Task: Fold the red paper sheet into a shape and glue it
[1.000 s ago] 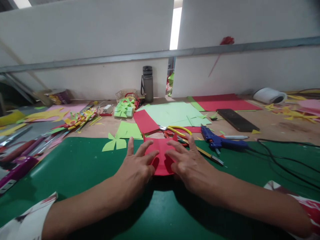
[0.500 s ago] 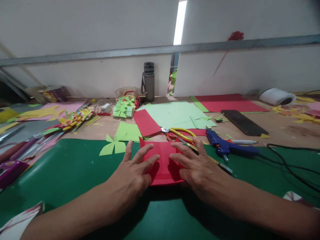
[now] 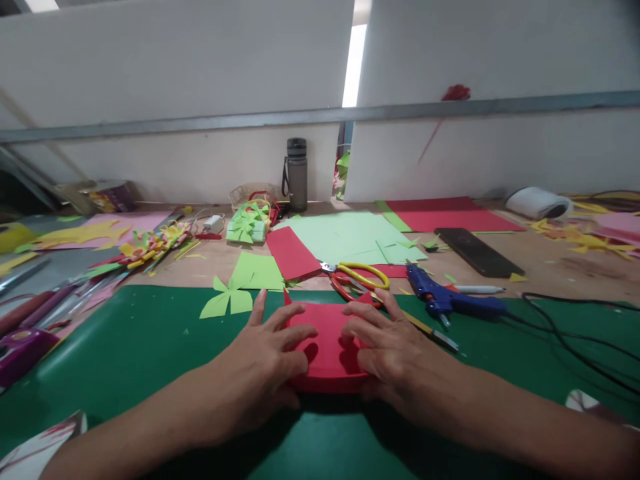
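A folded red paper piece lies on the green cutting mat in front of me. My left hand rests on its left side with fingers spread flat, pressing it down. My right hand presses the right side the same way, fingers stretched out. The near edge of the paper curls up between my palms. Both hands touch the paper without gripping it.
Yellow-handled scissors and a blue glue gun with a black cord lie just beyond the paper. Light green sheets, a red sheet, a green cut-out, a phone and a grey bottle sit farther back.
Both hands have slid slightly toward me along the red paper, flattening it; the near edge now bulges up. The view shifted a little.
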Demonstrator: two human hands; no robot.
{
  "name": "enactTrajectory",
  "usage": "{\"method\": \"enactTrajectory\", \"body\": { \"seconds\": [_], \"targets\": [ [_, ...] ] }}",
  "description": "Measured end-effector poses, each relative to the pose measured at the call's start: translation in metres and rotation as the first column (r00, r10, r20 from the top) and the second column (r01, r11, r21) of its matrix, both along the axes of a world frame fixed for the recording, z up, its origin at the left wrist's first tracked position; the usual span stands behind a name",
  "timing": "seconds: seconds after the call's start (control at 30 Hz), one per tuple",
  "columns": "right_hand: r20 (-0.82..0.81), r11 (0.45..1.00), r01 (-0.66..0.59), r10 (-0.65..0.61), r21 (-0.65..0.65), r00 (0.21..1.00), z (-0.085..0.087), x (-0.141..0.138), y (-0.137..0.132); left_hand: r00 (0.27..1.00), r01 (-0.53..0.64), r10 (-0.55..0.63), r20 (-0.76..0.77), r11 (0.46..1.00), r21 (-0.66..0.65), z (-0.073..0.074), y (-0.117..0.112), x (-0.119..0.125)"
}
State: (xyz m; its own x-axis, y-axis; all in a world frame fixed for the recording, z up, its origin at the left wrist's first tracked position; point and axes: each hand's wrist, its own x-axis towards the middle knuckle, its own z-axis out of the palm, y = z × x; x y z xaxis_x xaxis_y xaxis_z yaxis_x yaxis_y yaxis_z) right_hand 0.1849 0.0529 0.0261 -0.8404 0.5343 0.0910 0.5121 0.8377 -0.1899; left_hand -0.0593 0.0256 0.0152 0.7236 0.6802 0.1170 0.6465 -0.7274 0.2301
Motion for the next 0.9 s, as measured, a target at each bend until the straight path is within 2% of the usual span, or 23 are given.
{"method": "enactTrajectory", "body": {
  "seconds": [0.1,0.27,0.37,0.43,0.53,0.73,0.8,0.9],
  "targets": [
    [-0.025,0.999,0.019,-0.02,-0.037,0.999,-0.005,-0.003,-0.006,1.0,-0.018,0.019,0.013,0.999,-0.042,0.005,-0.009,0.006],
    [-0.232,0.999,0.035,-0.039,-0.025,0.972,-0.002,-0.001,-0.01,0.999,-0.009,0.005,0.041,0.995,0.099,0.0,-0.005,0.003],
    [-0.437,0.988,0.135,-0.151,-0.069,0.887,0.005,0.014,-0.001,0.996,-0.083,0.086,-0.012,0.987,0.135,0.004,0.004,-0.006],
    [-0.516,0.964,0.222,-0.267,-0.149,0.814,0.008,0.027,0.006,0.994,-0.098,0.103,-0.024,0.982,0.162,0.006,0.012,-0.013],
    [-0.491,0.928,0.256,-0.361,-0.27,0.793,0.008,0.043,0.01,0.993,-0.096,0.107,-0.048,0.977,0.191,0.007,0.023,-0.02],
    [-0.296,0.885,0.112,-0.267,-0.452,0.917,0.0,0.041,0.002,0.997,-0.074,0.076,-0.01,0.987,0.143,0.007,0.036,-0.026],
    [-0.273,0.883,0.083,-0.231,-0.461,0.934,-0.005,0.033,-0.004,0.998,-0.061,0.058,0.027,0.991,0.121,0.006,0.039,-0.025],
    [-0.29,0.908,0.091,-0.224,-0.41,0.93,-0.01,0.021,-0.017,0.998,-0.048,0.042,0.053,0.991,0.121,0.004,0.042,-0.024]
  ]
}}
